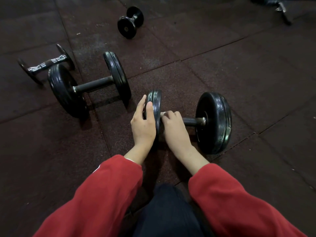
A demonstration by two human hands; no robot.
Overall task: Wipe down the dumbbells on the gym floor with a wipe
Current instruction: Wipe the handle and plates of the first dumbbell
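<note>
- Your left hand (143,122) is at the centre of the frame, fingers nearly straight, laid on the left plate of the black rubber-plated dumbbell with dark metal bar (213,122); thumb on the inner side of the plate, other fingers over its rim.
- Your right hand (172,124) is just beside it, to the right, fingers curled round the bar close to the left plate.
- A small white crumpled wipe (162,114) shows under the right fingers, pressed on the bar; most of it is hidden.
- This dumbbell lies on the dark red-brown rubber tile floor (256,74), centre-right of the frame, bar running left to right.
- Second black dumbbell w/ bigger plates (92,86) lies left of centre, well apart from your hands.
- Chrome dumbbell w/ thin plates (46,64) is at far left, touching or nearly touching the second one; cannot tell which.
- Small black short dumbbell (130,22) is at the top centre.
- Both your arms have red sleeves (106,194), bottom of the frame.
</note>
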